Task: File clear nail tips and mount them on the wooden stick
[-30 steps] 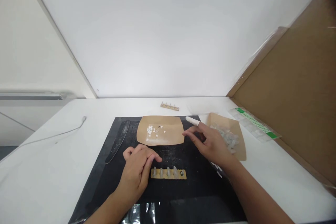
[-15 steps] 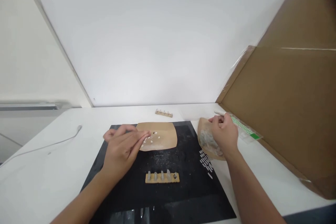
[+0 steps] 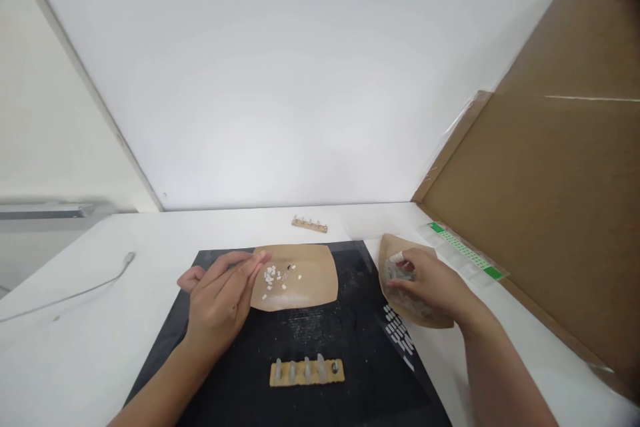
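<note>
Over the left end of a brown paper tray [image 3: 315,280], my left hand [image 3: 220,293] is closed in a pinch; anything between its fingertips is too small to make out. Small white pieces [image 3: 271,275] lie scattered on that tray beside the fingertips. My right hand [image 3: 433,280] reaches into a second brown tray [image 3: 387,245], thumb and fingers apart around translucent pieces [image 3: 397,271]. A short white tube-like thing [image 3: 397,257] shows at its index finger; I cannot tell whether it is worn or held. Nearer me lies a tan strip [image 3: 300,379] with several upright translucent nail-shaped pieces.
A black mat [image 3: 365,347] covers the table's middle. Small pale labels [image 3: 399,330] line its right side. Another pegged strip [image 3: 309,224] lies at the back. A clear sheet with green marks [image 3: 465,250] rests beside the cardboard wall [image 3: 545,213]. A cable [image 3: 95,290] runs at left.
My right hand has lowered into the right tray, its fingers opening toward the translucent pieces. My left hand has shifted left, uncovering more white pieces. The camera view has tilted slightly.
</note>
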